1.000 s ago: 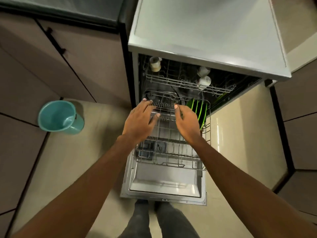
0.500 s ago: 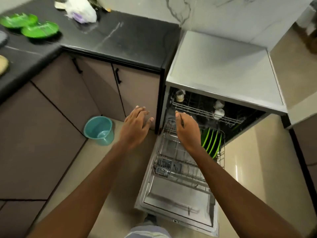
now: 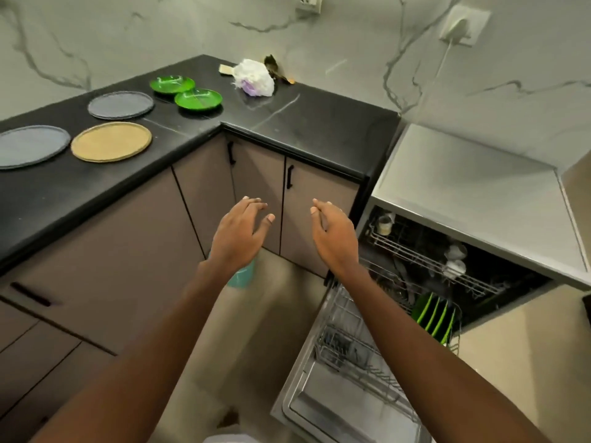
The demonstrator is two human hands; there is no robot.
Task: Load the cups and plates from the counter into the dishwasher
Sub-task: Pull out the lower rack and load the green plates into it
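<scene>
While both arms reach forward across the middle of the frame, the left hand (image 3: 240, 231) and the right hand (image 3: 334, 235) hover with fingers loosely spread, grasping nothing, in front of taupe cabinet doors (image 3: 316, 212). Above them, an L-shaped black counter (image 3: 303, 123) wraps the kitchen corner beneath a grey-veined marble wall (image 3: 335, 36).

Two loose green plates (image 3: 198, 99) lie side by side on the counter at upper centre-left. To their left sit a grey disc (image 3: 121, 104), a tan disc (image 3: 111, 141) and a second grey disc (image 3: 30, 146) cut by the left edge; whether these are plates or mats cannot be told. A crumpled white plastic bag (image 3: 254, 78) rests at the back of the counter, near the wall.

At right, the dishwasher (image 3: 463, 193) stands open beside the counter under a pale grey top, its door (image 3: 335, 417) dropped flat toward the lower edge of the frame. The lower rack (image 3: 358, 334) is drawn out over the door, with a row of racked green plates (image 3: 435, 316) standing on edge at its right end. The upper rack (image 3: 425, 260) sits inside the dark tub and holds a few pale cups (image 3: 384, 223).

A teal bin (image 3: 243, 278) shows on the beige floor (image 3: 271, 330), partly hidden behind the left wrist. A white wall plug (image 3: 463, 25) with a trailing cable sits at upper right.
</scene>
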